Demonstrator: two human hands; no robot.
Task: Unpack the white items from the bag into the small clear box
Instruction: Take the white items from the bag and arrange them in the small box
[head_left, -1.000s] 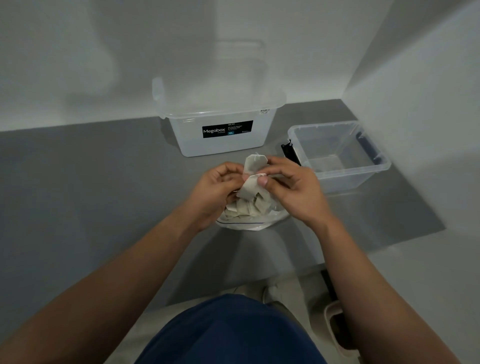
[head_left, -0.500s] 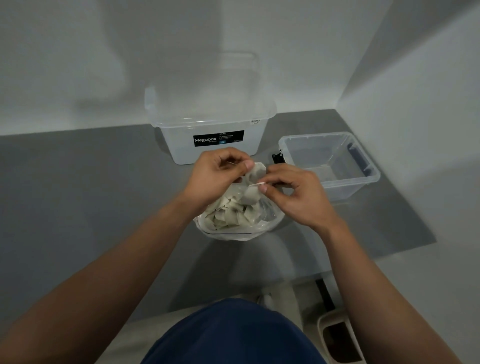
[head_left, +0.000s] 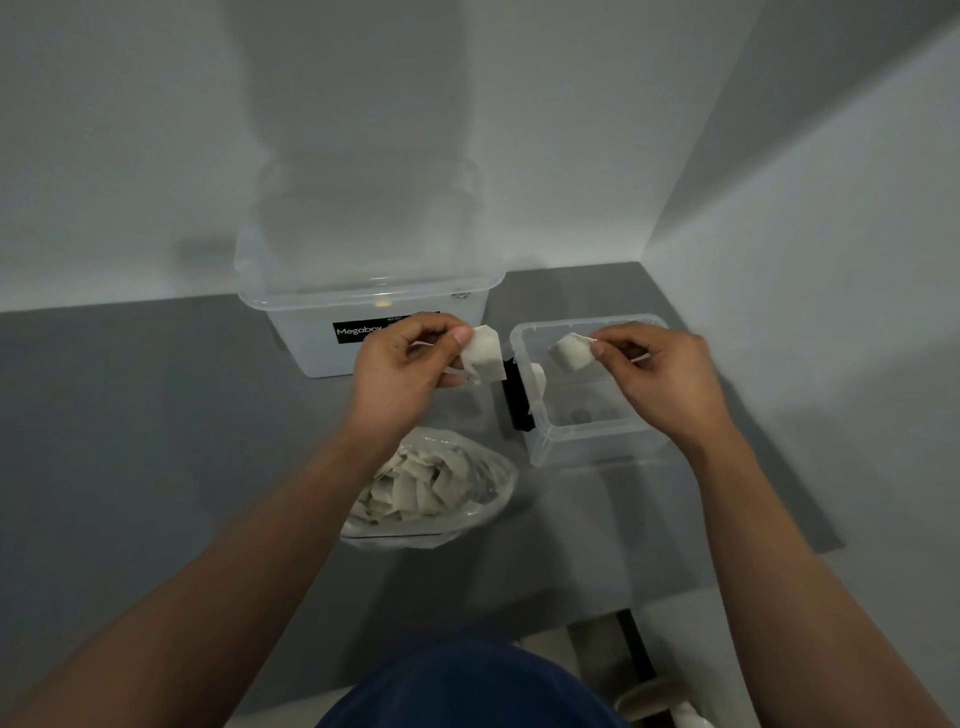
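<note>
white, soft-looking pieces are what we're moving. our right hand (head_left: 660, 374) pinches one white item (head_left: 571, 353) between thumb and fingertips, above the open small clear box (head_left: 597, 447). our left hand (head_left: 410, 364) curls round a second item (head_left: 483, 356) just left of the box rim, over the grey table (head_left: 156, 415). a third piece (head_left: 537, 379) shows at the box's left wall; inside or on the rim, we cannot tell. the bag (head_left: 431, 488) lies nearer us, well filled. we judge it best to lower each piece inside the rim before letting go, right first, then carry the left one across.
</note>
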